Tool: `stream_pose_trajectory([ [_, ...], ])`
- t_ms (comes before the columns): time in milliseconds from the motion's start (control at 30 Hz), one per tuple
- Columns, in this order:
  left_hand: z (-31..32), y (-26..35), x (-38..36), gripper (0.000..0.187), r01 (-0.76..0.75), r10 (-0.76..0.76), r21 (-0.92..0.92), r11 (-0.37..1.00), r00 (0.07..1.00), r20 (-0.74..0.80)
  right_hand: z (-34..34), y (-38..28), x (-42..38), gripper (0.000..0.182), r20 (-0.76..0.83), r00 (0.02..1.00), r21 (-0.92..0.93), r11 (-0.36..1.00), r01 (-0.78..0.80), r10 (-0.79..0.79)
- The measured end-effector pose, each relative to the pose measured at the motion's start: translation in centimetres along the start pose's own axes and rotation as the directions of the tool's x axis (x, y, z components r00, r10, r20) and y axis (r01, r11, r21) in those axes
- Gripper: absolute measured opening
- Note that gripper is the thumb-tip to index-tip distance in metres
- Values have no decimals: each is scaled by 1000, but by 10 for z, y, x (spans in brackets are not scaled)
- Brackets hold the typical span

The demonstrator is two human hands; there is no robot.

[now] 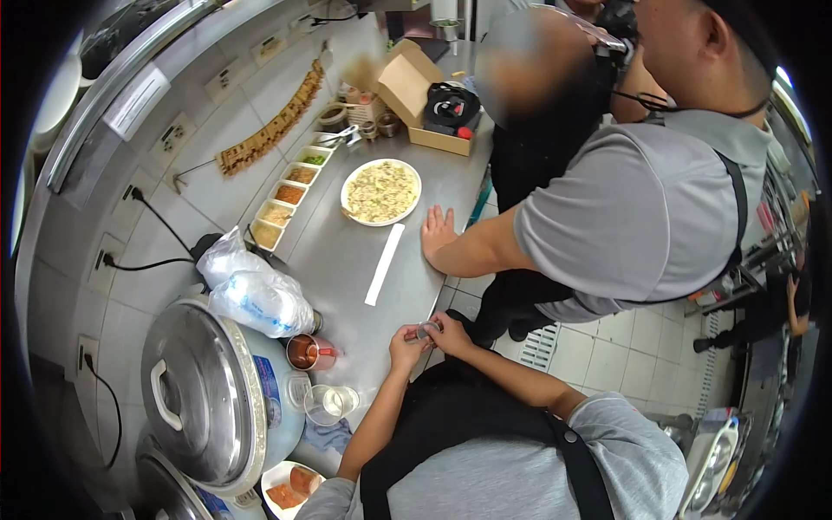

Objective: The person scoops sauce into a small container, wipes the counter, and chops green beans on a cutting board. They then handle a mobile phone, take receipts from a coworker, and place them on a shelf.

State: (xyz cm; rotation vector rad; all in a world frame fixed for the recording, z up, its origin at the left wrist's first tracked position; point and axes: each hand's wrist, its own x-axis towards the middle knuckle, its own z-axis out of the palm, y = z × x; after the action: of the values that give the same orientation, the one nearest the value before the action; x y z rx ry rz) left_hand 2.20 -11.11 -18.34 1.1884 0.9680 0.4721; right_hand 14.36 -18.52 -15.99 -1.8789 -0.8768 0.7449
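Note:
My left hand (406, 349) and my right hand (451, 335) meet near the front edge of the steel counter. Between them is a small round grey thing (426, 329), with the fingers of both hands closed round it. Its kind is too small to make out. Ahead on the counter lies a white paper-wrapped strip (384, 264), apart from my hands. Beyond that stands a round white bowl (381, 192) filled with pale yellow and green chopped food. To the left of my hands are a red cup (322, 354) and a clear plastic cup (330, 404).
A co-worker's hand (439, 232) rests flat on the counter's right edge. White trays of toppings (279, 213) line the wall. An open cardboard box (440, 139) sits at the far end. A large lidded metal pot (204, 394) and a plastic bag (256, 290) stand at left.

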Motion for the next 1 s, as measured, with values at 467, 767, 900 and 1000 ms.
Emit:
stream_pose_trajectory([
  [467,102,-14,-43,40,122,-134,56,991,876,464,-85,73,-119,33,-317,886,295,923,-247,338],
  [767,180,6,-76,27,-56,0,96,994,861,509,-157,113,-184,30,-335,765,549,774,-316,550],
  [900,224,-5,-94,32,-165,162,-23,986,918,361,-179,104,-205,29,-249,812,606,739,-294,528],
  [1000,247,-11,-108,49,26,34,-170,985,940,339,-189,89,-213,28,-166,857,627,723,-291,488],
])
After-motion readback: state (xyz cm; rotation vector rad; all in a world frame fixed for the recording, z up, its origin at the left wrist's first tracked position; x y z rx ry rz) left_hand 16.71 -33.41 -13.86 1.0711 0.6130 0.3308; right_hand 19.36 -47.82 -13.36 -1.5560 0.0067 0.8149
